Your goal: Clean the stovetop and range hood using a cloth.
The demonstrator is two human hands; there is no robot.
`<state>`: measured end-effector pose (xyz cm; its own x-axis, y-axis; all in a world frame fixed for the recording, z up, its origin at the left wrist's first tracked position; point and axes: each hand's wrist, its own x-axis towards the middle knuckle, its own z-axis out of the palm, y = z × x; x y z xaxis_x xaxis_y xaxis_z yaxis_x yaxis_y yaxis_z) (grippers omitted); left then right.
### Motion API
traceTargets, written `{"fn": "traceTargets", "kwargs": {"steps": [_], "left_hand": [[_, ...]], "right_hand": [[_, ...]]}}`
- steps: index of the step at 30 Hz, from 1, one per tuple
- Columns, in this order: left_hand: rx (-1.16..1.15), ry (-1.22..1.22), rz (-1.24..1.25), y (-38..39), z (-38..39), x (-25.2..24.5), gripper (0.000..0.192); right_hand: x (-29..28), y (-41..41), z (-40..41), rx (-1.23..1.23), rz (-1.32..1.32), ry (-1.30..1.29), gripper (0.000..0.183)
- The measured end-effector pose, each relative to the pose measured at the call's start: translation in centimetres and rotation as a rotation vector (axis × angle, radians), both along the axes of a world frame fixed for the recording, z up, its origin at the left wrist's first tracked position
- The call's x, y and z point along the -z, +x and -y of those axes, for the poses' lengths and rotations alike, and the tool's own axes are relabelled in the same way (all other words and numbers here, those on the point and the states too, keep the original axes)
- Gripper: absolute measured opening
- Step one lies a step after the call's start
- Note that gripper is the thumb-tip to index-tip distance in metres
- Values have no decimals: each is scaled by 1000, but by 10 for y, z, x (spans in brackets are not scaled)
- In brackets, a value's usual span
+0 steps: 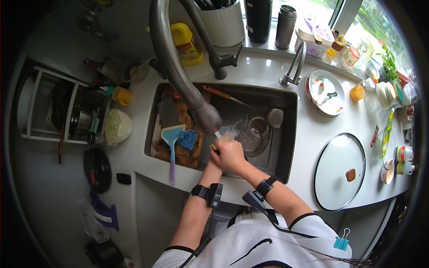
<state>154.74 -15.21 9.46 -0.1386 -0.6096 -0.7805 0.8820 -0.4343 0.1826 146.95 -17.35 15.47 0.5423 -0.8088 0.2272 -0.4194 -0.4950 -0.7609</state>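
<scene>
Both of my hands meet under the running spout of a large grey pull-down faucet (204, 117), over the dark sink (218, 167). My right hand (231, 154) is closed and lies over my left hand (216, 159), which it partly hides. Something small with yellow-green parts shows between them; what it is cannot be told. Water splashes off to the right, beside a round pan filled with water (251, 139). Left of my hands, a blue scraper with a purple handle (172, 144) and a blue scrubbing cloth (187, 139) lie on a wooden cutting board (194, 157).
A turner with an orange handle (218, 91) lies in the sink's back. Stacked plates (325, 95) and a glass lid (338, 171) stand right on the counter. At left are a cabbage (118, 127) and a yellow mug (122, 96). A small faucet (296, 67) rises behind the sink.
</scene>
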Motion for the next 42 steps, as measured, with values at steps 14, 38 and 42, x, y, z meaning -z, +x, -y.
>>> {"fn": "traceTargets", "kwargs": {"steps": [14,38,42], "left_hand": [[-190,155,429,42,-15,-20,57],[-388,-401,-259,34,-24,-42,60],[-378,-367,-257,33,-18,-47,55]], "right_hand": [[51,-27,67,131,351,1090,37],[-65,-52,62,-74,80,398,19],[-72,-52,64,-46,58,364,19]]}}
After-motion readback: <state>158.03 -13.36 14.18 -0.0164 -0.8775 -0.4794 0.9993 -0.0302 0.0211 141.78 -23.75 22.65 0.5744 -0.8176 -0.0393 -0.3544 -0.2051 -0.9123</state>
